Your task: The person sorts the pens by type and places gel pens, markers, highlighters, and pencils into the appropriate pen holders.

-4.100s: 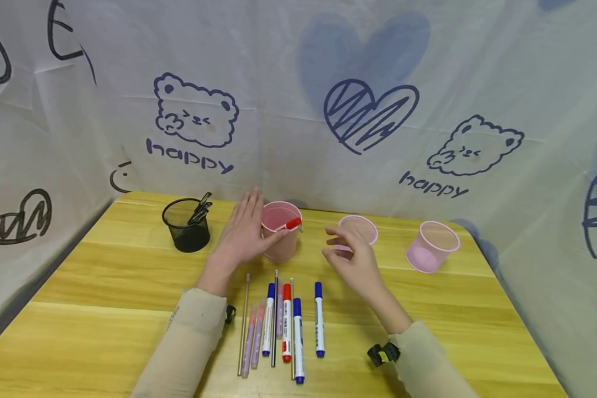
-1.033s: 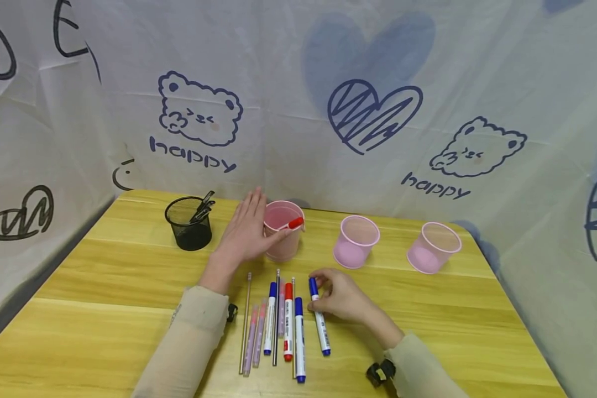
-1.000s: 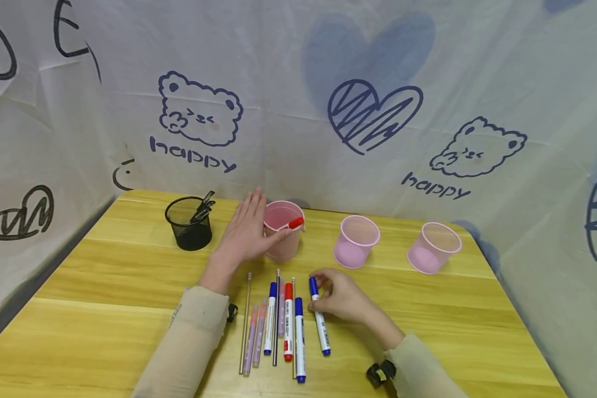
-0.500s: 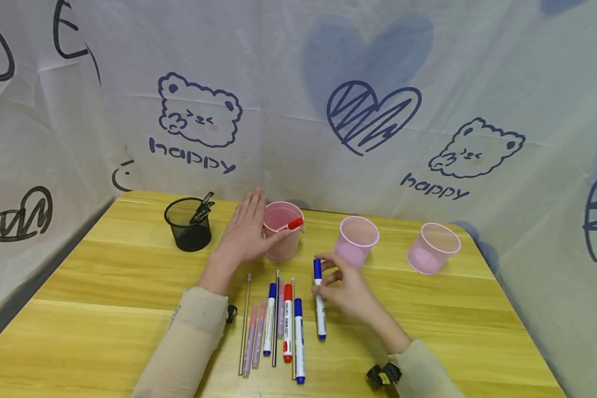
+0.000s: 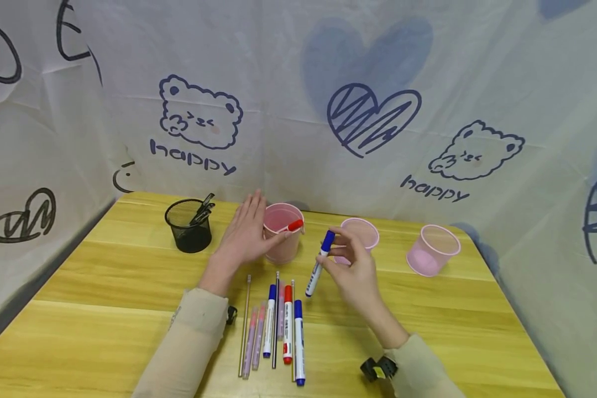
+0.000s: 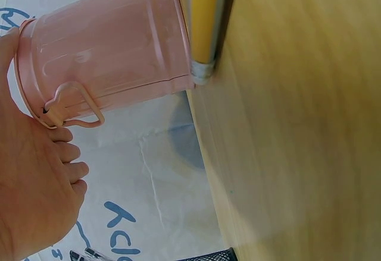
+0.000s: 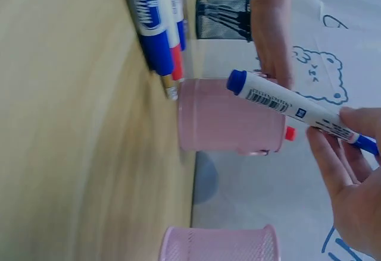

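Observation:
A white marker with a blue cap (image 5: 314, 279) is pinched between the thumb and fingers of my right hand (image 5: 355, 268), tilted and raised above the table. In the right wrist view the marker (image 7: 292, 103) crosses in front of the pink metal bucket (image 7: 229, 118). My left hand (image 5: 244, 232) lies with straight fingers along the left side of that bucket (image 5: 282, 249), its thumb at the front rim. The bucket's small looped handle (image 6: 77, 103) shows in the left wrist view. Inside the bucket leans a marker with a red cap (image 5: 295, 225).
On the wooden table (image 5: 104, 309) lie several markers, pencils and pink pens, including a red marker (image 5: 287, 326). A black mesh cup (image 5: 191, 235) with black pens stands left. Two pink mesh cups stand right, the nearer one (image 5: 360, 224) partly behind my right hand, the other (image 5: 428, 260) farther right.
My right hand has taken hold of the blue-capped marker, lifted it off the table and brought it up and tilted toward the bucket. The left hand has stayed in place.

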A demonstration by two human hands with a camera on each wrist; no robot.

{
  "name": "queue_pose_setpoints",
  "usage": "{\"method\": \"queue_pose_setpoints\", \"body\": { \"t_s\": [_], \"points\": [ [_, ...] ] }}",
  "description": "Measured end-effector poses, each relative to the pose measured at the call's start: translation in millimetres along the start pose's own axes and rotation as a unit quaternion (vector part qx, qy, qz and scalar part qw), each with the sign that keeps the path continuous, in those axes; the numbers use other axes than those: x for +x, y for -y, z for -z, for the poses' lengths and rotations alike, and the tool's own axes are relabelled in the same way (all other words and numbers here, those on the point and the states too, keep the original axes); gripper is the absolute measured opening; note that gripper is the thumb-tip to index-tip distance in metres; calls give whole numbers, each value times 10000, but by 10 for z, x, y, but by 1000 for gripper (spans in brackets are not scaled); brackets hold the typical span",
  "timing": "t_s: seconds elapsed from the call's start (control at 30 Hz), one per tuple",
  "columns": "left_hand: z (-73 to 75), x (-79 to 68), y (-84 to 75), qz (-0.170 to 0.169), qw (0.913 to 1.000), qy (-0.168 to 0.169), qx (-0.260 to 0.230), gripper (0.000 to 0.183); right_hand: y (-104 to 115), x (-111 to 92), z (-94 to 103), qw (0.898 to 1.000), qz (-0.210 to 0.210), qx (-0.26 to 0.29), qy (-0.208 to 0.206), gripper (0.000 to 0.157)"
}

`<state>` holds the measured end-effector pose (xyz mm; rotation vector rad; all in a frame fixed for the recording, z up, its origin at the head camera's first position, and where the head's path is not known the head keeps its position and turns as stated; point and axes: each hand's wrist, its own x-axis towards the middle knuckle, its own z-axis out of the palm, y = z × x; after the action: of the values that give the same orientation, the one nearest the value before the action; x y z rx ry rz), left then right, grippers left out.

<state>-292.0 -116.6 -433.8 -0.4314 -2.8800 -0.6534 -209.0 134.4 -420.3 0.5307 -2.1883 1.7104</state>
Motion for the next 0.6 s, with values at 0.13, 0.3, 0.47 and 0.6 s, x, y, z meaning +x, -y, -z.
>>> {"method": "queue_pose_setpoints", "body": {
  "t_s": [0.13,0.3,0.47,0.6],
  "points": [
    [6,-8,-11,-19,10000,-5,-25,114,61,63,-15,9979,495,203,-379,54],
    [13,-6,-9,-16,10000,3,6,114,118,164,-53,9908,1051,374,-770,48],
    [7,2,-1,-16,10000,1,4,114,148,283,-114,9784,1578,759,-1096,43],
    [-10,5,10,-36,10000,7,22,112,153,372,-165,9693,1819,1037,-1290,37]
  ]
}}
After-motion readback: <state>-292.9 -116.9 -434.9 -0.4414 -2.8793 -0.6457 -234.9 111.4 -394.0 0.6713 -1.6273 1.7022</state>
